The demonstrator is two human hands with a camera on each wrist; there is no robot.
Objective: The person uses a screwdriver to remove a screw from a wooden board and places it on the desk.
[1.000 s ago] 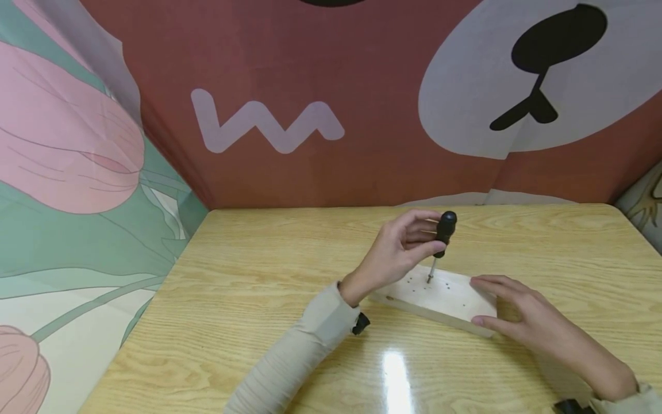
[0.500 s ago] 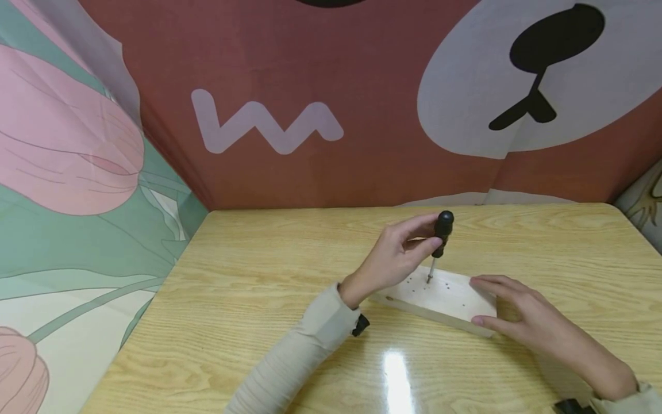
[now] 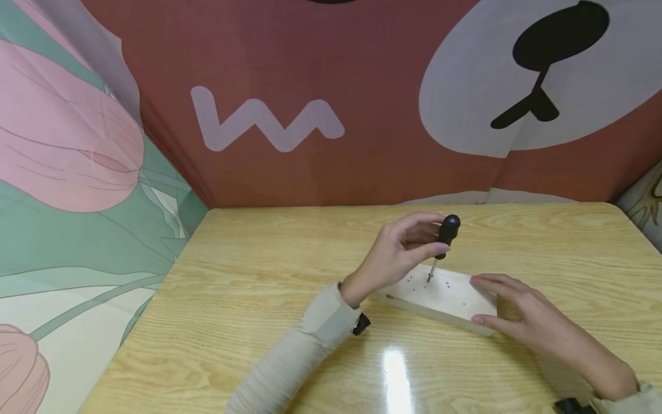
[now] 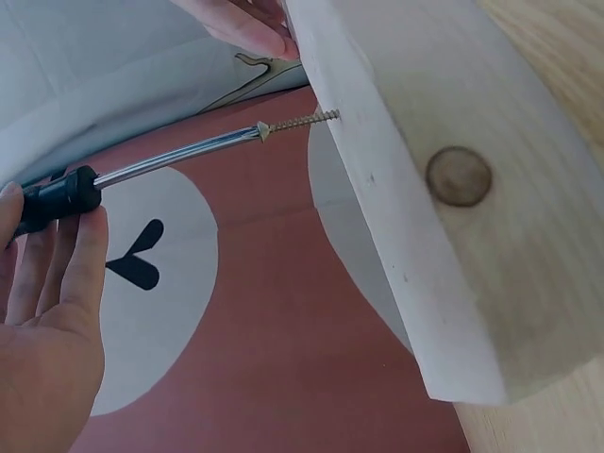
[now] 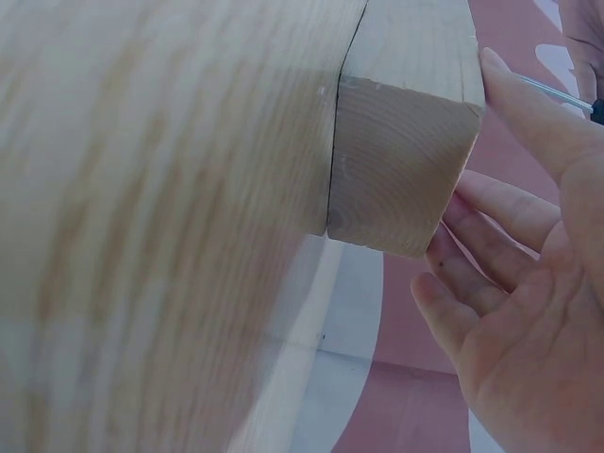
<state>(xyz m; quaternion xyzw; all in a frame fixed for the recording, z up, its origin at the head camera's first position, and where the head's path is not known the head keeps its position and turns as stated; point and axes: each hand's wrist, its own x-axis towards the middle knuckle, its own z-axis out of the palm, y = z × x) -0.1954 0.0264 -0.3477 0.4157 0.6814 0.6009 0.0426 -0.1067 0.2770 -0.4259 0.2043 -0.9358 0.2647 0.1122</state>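
My left hand (image 3: 385, 261) pinches a black-handled screwdriver (image 3: 449, 229) between thumb and fingers. Its bright metal shaft (image 4: 179, 160) meets the head of a brass-coloured screw (image 4: 302, 122), whose threaded length mostly shows above the wood. The screw's tip touches the upper face of a pale wooden block (image 3: 445, 299), which lies flat on the table and carries several small holes. At the block's right end, my right hand (image 3: 527, 316) grips it, thumb on the near side and fingers at the far side. In the right wrist view, the end grain (image 5: 401, 165) sits beside the fingers.
The wood-grain table (image 3: 248, 276) extends widely left of the block and in front of it. A printed red cloth (image 3: 320, 172) stands along the table's back edge, and a floral cloth (image 3: 77, 241) hangs on the left.
The screwdriver handle leans slightly more to the right, and my left fingers have shifted around it. The screw stays in the same spot. My right hand and the block keep their places.
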